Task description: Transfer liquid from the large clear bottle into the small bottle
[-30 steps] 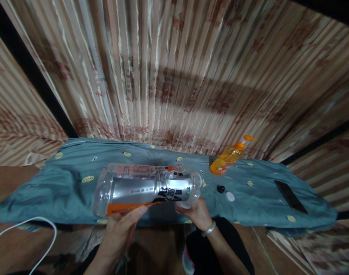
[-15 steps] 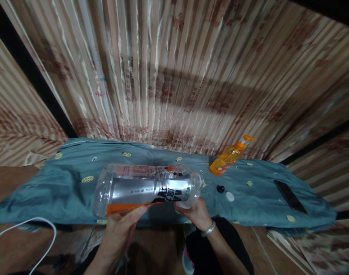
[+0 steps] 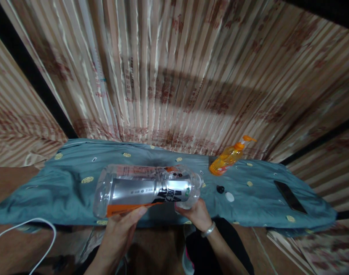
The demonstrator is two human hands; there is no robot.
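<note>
A large clear plastic bottle (image 3: 140, 189) with a silver and orange label lies sideways in the air between my hands, its neck toward the right. My left hand (image 3: 124, 223) grips its lower side near the base, thumb along the orange strip. Around the shoulder near the neck, my right hand (image 3: 195, 214) is closed, its fingertips partly hidden by the bottle. A bracelet circles my right wrist. To the right of the neck, a small black object (image 3: 220, 189) and a white round disc (image 3: 229, 196) rest on the green cloth (image 3: 260, 202).
An orange pump bottle (image 3: 225, 159) stands toward the back of the cloth-covered surface. A dark phone (image 3: 290, 196) lies at the right. Striped curtains (image 3: 168, 76) hang behind, with dark poles at both sides. A white cable (image 3: 50, 229) loops at the lower left.
</note>
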